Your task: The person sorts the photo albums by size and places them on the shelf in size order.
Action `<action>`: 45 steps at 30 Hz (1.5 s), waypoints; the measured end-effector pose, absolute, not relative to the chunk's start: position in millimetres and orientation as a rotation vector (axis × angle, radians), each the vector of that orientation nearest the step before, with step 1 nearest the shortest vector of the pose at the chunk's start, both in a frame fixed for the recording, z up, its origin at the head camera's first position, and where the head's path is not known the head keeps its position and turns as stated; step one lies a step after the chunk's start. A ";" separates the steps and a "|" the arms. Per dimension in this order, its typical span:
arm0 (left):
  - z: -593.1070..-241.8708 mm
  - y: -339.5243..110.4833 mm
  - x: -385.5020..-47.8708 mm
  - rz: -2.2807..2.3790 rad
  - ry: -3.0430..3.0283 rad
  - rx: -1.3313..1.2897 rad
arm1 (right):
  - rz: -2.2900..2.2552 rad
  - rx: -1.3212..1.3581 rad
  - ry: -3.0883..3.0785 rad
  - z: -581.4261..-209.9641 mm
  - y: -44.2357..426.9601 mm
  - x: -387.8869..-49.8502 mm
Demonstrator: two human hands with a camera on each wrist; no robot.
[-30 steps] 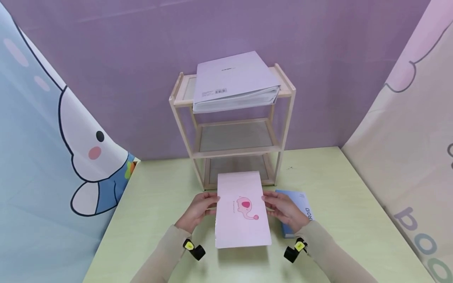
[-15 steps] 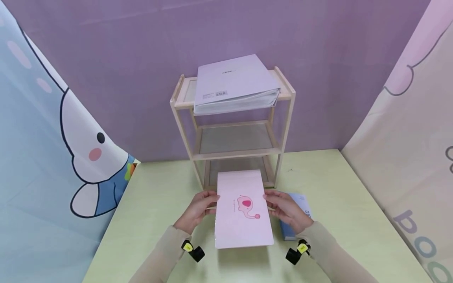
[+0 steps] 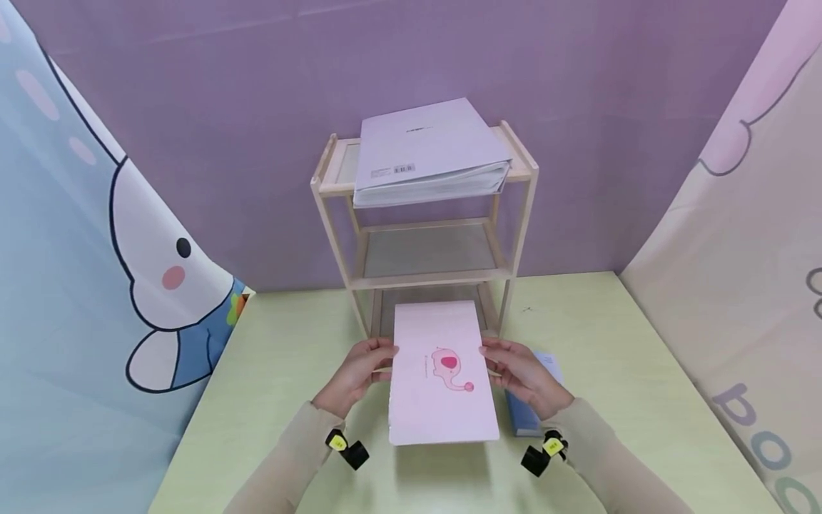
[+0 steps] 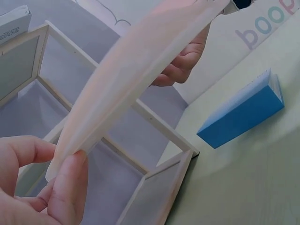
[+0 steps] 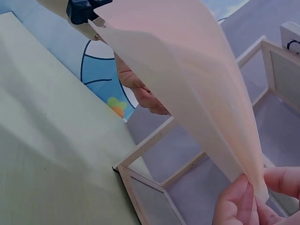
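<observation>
Booklet above table, hands at side edges

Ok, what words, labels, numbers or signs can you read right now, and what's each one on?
"boo": printed right-hand curtain; a further letter is cut off in the left wrist view.
Lavender folder: barcode and print too small to read.
Pink booklet: tiny caption beside the elephant, unreadable.
Blue book: lettering too blurred.
Yellow wrist tags: too small.

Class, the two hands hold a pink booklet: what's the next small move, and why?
Probably ease the pink booklet forward toward the wooden rack: the left hand and right hand pinch its opposite edges, holding it above the table, and the rack stands directly ahead.
</observation>
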State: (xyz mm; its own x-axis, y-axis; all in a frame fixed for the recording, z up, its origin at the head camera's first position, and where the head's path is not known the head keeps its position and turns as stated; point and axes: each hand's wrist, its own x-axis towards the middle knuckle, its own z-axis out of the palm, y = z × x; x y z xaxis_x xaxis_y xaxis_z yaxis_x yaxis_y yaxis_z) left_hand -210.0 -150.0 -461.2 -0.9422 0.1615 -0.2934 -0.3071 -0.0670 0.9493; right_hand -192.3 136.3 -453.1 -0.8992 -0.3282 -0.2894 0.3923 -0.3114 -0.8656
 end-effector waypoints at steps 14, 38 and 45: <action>-449.7 -147.4 -211.3 2.078 1.908 -0.171 | -2.219 0.031 1.499 -441.0 141.0 -196.5; -435.8 -147.7 -210.8 2.116 1.886 -0.162 | -2.237 0.010 1.489 -432.3 140.1 -197.9; -428.0 -148.3 -212.9 2.126 1.883 -0.142 | -2.244 -0.016 1.512 -425.0 138.9 -199.9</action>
